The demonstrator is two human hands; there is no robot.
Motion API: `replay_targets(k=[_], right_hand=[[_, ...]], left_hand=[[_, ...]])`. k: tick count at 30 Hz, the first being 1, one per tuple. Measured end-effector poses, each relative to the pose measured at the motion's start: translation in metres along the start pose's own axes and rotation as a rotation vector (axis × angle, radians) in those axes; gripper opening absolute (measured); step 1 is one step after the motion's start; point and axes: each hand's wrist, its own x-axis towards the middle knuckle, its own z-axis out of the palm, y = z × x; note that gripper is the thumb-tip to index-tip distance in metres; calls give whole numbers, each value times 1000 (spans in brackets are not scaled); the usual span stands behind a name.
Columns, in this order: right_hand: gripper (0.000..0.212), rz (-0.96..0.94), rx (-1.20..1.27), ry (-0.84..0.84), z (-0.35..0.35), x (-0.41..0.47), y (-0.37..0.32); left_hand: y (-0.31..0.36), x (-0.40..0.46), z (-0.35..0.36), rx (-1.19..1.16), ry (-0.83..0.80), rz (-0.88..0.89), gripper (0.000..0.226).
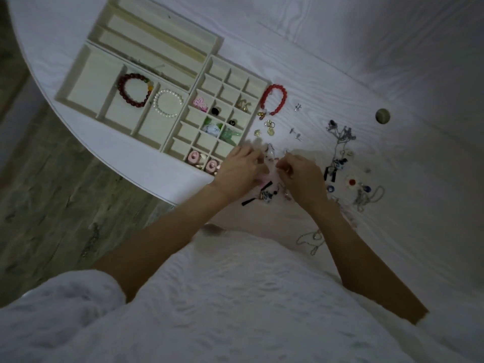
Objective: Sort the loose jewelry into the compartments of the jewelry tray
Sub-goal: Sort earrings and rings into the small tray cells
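Observation:
The cream jewelry tray (201,82) with many small compartments lies left of centre; some hold pink, green, black and gold pieces. Beside it, a larger tray (86,72) holds a dark red bead bracelet (134,89) and a pearl bracelet (169,103). My left hand (239,170) and my right hand (301,176) meet just right of the small tray's near corner, fingers curled around a small pale pink earring (271,157); the exact grip is blurred. Loose pieces lie around: a red bracelet (273,99), gold charms (269,127), dark tasselled earrings (264,192).
A third tray (157,35) with long slots sits at the back. A tangle of chains and blue-black pieces (340,153) lies right of my hands, with a necklace (369,197) and a thin chain (311,239) near the table's front edge. A round hole (382,116) marks the white table.

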Motion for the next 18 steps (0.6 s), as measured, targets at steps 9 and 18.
replay_targets(k=[9,18], right_hand=[[42,127,212,-45,16,-9,-9],[27,140,270,20,7,-3,-10]], left_hand=[[-13,12,-2,74,22,118,37],[-14,18,6,-45,246,104,43]])
